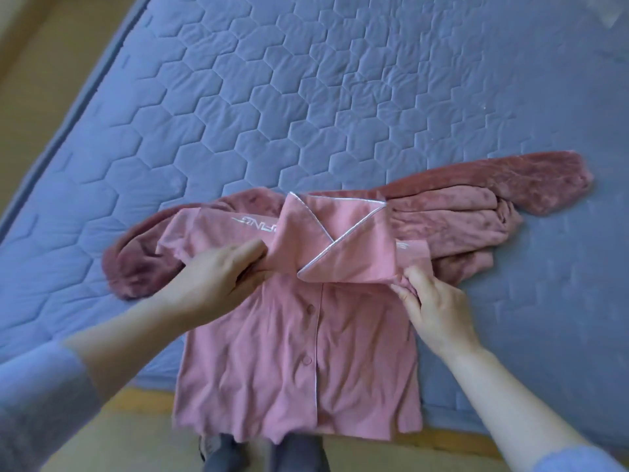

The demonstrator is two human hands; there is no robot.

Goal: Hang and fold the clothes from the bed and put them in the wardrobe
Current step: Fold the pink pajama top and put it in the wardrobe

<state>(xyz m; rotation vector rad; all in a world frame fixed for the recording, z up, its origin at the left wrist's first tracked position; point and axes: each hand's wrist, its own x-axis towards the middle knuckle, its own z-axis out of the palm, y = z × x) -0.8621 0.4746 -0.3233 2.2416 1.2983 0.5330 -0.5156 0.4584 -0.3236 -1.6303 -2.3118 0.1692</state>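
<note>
The left hand (218, 270) lies flat with straight fingers on the shoulder of the pink button-front cotton shirt with white piping (282, 352). Its fingertips slide under the edge of the turned-down pointed collar (326, 240), pressing rather than gripping. The right hand (434, 303) pinches the cloth at the opposite shoulder, thumb and curled fingers closed on a small bunch of fabric just below the lettered short sleeve. The shirt lies face up on the near part of the blue quilted mattress with a hexagon stitch pattern (306, 97), its hem hanging over the bed's front edge. Darker rose plush fabric (476, 212) spreads out from under it to both sides; whether that is a separate garment cannot be told. The step looks like squaring the shoulders before a fold. To do it well, the flat hand should anchor its side while the pinching hand draws the cloth taut and level, so the button line stays straight and the collar points sit evenly. The plush layer beneath may drag and wrinkle the shirt. Both forearms reach in from the near edge and converge on the collar, wrists low.
</note>
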